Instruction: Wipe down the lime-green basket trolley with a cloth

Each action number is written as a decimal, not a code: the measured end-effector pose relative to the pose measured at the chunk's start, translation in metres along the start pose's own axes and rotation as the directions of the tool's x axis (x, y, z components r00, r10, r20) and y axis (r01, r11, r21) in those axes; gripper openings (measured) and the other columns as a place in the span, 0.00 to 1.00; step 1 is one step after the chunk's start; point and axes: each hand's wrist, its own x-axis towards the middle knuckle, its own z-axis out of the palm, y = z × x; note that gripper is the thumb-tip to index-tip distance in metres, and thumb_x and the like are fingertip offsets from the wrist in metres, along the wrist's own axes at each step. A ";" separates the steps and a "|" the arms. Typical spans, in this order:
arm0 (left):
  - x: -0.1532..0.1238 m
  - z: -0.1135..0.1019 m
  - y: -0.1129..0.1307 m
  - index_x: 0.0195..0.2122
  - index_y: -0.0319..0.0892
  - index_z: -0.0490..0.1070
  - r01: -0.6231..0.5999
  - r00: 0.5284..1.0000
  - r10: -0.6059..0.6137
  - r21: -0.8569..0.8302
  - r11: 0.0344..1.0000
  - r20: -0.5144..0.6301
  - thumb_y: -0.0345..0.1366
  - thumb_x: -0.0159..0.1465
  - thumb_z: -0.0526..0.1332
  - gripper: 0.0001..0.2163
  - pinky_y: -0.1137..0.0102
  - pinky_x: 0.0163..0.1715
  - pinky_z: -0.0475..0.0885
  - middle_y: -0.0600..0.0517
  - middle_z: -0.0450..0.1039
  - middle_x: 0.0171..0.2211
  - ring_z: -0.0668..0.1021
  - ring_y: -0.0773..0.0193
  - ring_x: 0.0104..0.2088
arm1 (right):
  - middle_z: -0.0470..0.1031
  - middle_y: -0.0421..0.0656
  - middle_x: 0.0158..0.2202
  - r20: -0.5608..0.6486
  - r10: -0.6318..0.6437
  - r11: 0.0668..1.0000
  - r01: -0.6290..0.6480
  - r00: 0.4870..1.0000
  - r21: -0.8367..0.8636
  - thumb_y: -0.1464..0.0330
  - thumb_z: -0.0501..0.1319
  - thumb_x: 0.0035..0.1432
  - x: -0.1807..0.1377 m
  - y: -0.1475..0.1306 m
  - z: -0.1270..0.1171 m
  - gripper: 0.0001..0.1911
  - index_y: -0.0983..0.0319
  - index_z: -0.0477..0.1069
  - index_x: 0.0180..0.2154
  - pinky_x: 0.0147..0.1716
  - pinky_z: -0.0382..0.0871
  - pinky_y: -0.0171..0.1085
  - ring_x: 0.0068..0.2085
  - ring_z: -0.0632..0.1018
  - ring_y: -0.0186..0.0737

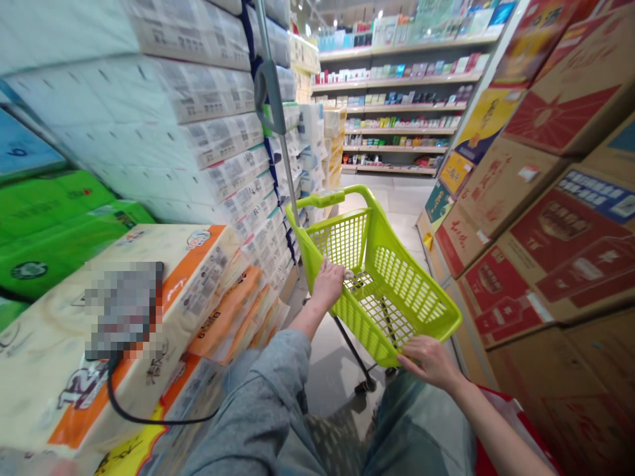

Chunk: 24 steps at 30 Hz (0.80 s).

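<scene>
A lime-green plastic shopping cart (414,254) with grid-like walls stands in the aisle before me, and no goods show in its basket. My left hand (328,284) is closed over the rim on the cart's left side. At the near end, my right hand (430,360) grips the rim by the corner, thumb outside and fingers curled over the edge. Part of the fingers of both hands is hidden. A metal pole with a grey handle (270,99) rises from the cart's far left corner.
Stacked tissue packs (218,132) wall the left side; a pixelated device (124,311) with a black cable lies on a nearer pack (44,344). Cardboard cartons (540,244) line the right. Shelves of small boxed goods (397,109) cross the far end of the tiled aisle.
</scene>
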 end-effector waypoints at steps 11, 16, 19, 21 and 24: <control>-0.023 0.006 0.035 0.40 0.42 0.64 -0.016 0.997 0.011 -0.080 0.997 -0.071 0.31 0.64 0.53 0.05 0.55 0.63 0.53 0.52 0.69 0.35 0.71 0.61 0.42 | 0.78 0.41 0.27 0.018 0.397 0.914 -0.394 0.917 -0.097 0.57 0.36 0.68 0.045 -0.032 -0.016 0.28 0.58 0.71 0.31 0.24 0.52 0.32 0.28 0.77 0.35; -0.030 0.001 0.034 0.44 0.42 0.64 -0.205 0.978 0.201 -0.096 0.974 -0.052 0.31 0.65 0.51 0.08 0.59 0.63 0.54 0.52 0.70 0.38 0.72 0.63 0.44 | 0.76 0.43 0.24 -0.057 0.530 0.820 -0.528 0.846 -0.222 0.56 0.38 0.67 0.061 -0.047 -0.009 0.27 0.61 0.69 0.30 0.21 0.43 0.34 0.23 0.74 0.34; -0.026 -0.008 0.020 0.45 0.42 0.64 -0.296 0.955 0.296 -0.065 0.953 -0.011 0.31 0.65 0.51 0.09 0.61 0.62 0.55 0.52 0.71 0.38 0.73 0.64 0.44 | 0.76 0.42 0.25 -0.094 0.474 0.851 -0.483 0.875 -0.208 0.56 0.38 0.68 0.052 -0.037 -0.007 0.28 0.60 0.69 0.30 0.22 0.42 0.34 0.22 0.74 0.33; -0.021 -0.018 0.002 0.45 0.42 0.65 -0.284 0.959 0.284 -0.023 0.959 0.005 0.30 0.65 0.50 0.09 0.60 0.62 0.55 0.52 0.71 0.37 0.73 0.64 0.44 | 0.77 0.42 0.25 -0.113 0.448 0.865 -0.462 0.887 -0.196 0.56 0.38 0.67 0.046 -0.030 -0.007 0.28 0.60 0.69 0.29 0.22 0.43 0.34 0.22 0.73 0.32; -0.015 -0.036 -0.030 0.45 0.42 0.65 -0.196 0.980 0.198 0.057 0.979 -0.034 0.30 0.65 0.49 0.10 0.56 0.63 0.53 0.50 0.72 0.39 0.73 0.62 0.47 | 0.76 0.41 0.23 -0.135 0.435 0.870 -0.454 0.890 -0.194 0.55 0.38 0.67 0.043 -0.023 -0.007 0.29 0.60 0.70 0.27 0.22 0.43 0.34 0.21 0.72 0.32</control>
